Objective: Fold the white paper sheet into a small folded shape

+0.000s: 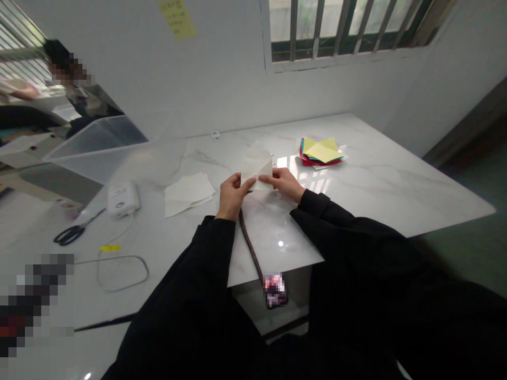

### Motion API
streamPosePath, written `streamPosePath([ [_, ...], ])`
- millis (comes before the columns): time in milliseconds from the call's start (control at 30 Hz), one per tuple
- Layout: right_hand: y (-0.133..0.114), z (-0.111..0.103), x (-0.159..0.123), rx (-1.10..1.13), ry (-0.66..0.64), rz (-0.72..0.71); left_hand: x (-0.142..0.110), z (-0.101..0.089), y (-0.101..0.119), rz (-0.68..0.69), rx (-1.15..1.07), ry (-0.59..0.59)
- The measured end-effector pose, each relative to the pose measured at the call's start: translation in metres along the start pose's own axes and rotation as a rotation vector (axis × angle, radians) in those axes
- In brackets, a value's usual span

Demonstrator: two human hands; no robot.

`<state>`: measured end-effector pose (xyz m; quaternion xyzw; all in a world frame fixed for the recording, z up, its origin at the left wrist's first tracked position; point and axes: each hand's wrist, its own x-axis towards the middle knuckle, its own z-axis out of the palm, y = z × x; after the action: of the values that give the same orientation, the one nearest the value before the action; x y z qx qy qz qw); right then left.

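While both hands, left [233, 193] and right [284, 182], pinch the folded cream paper sheet [257, 168] by its bottom edge, the white marble table [396, 190] around it lies open.

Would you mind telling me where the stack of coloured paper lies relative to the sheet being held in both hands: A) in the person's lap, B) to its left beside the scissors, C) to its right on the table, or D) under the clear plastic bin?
C: the stack of coloured paper lies on the table, to the right of the pale sheet pinched by the left hand and right hand.
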<state>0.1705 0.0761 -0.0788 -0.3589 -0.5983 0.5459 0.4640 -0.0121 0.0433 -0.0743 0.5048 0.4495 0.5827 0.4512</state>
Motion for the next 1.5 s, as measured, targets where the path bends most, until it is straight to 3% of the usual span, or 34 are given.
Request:
streamPosePath([
  [167, 0.0060, -0.0060, 0.0066, 0.071, 0.084, 0.016, 0.0036, -0.0027, 0.0004, -0.021, -0.003, 0.101],
  [800, 0.0064, -0.0070, 0.0071, 0.103, 0.112, -0.020, 0.0021, -0.0013, 0.0075, -0.021, 0.018, 0.174],
  [1200, 0.0054, -0.0019, 0.0037, 0.114, 0.086, 0.010, -0.0008, -0.0011, 0.0068, -0.102, -0.026, -0.040],
  [1500, 0.0031, -0.0004, 0.0021, 0.066, 0.083, 0.033, 0.0044, -0.0056, 0.0003, -0.021, 0.008, 0.032],
])
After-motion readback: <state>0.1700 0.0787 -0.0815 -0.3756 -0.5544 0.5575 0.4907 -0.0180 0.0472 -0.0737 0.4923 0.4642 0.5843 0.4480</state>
